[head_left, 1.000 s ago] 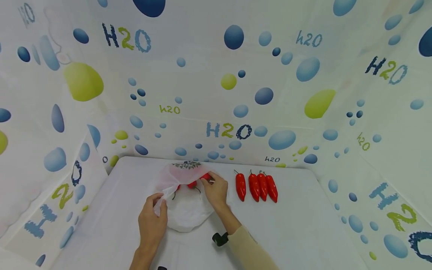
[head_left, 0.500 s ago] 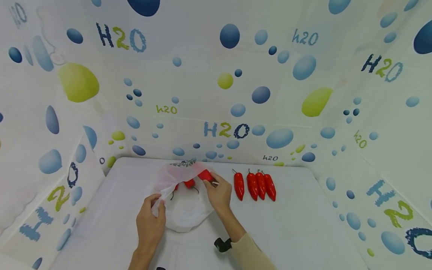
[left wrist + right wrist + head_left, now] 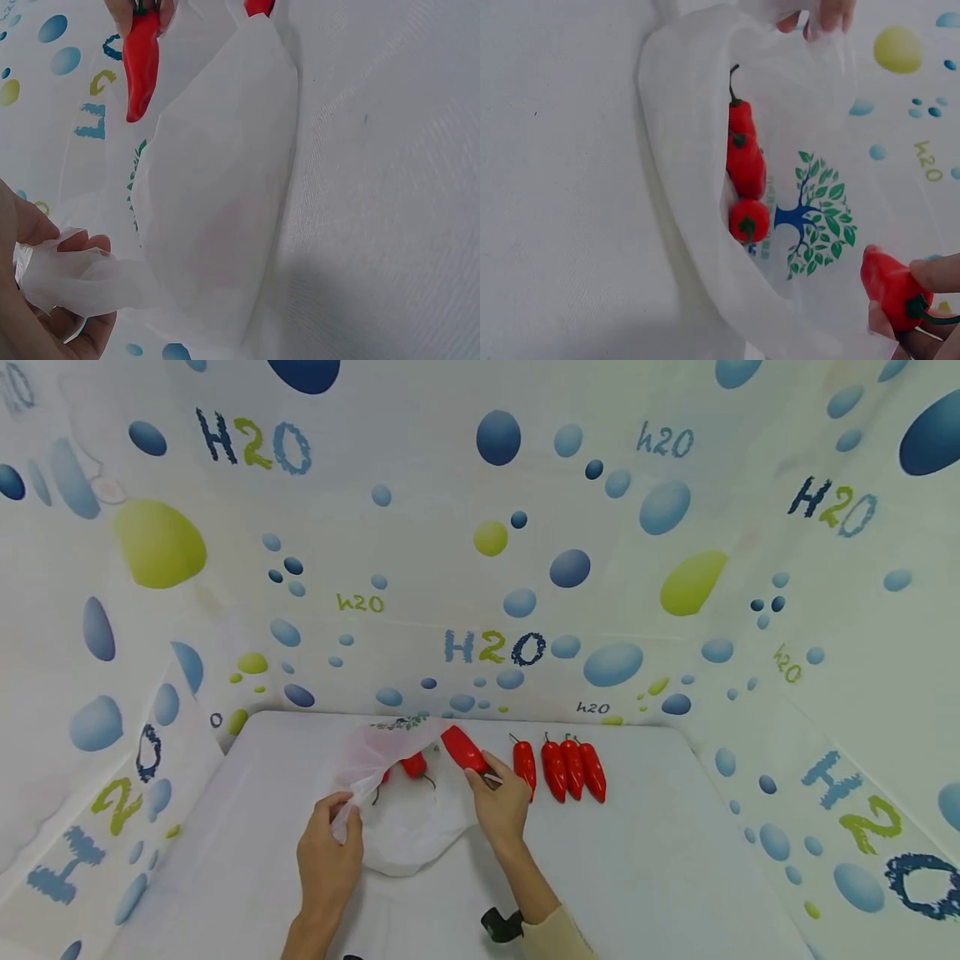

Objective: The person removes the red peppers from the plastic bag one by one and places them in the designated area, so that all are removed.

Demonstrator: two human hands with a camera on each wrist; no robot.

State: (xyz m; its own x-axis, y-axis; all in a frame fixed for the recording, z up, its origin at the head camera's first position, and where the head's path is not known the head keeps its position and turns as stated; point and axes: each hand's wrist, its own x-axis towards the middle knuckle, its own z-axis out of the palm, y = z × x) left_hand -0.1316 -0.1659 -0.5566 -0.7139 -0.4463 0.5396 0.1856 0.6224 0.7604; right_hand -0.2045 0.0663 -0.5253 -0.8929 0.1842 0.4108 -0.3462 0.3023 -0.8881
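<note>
My left hand pinches the edge of a thin white plastic bag, lifting its upper layer so the mouth gapes. To the right, my right hand holds a red chili pepper by its stem end, tip pointing up and left. In the left wrist view this pepper hangs beside the bag. Several red peppers lie inside the bag, green stems showing in the right wrist view; the bag's near layer hides part of them. A green tree print marks the bag's inner side.
Right of the bag, several red peppers lie in a row on the white table, stems away from me. A white curtain with blue and green dots and H2O lettering surrounds the table's back and sides.
My right hand has moved right and toward me, bringing the pepper out from under the bag's upper layer into full view. My left hand keeps its hold on the bag.
</note>
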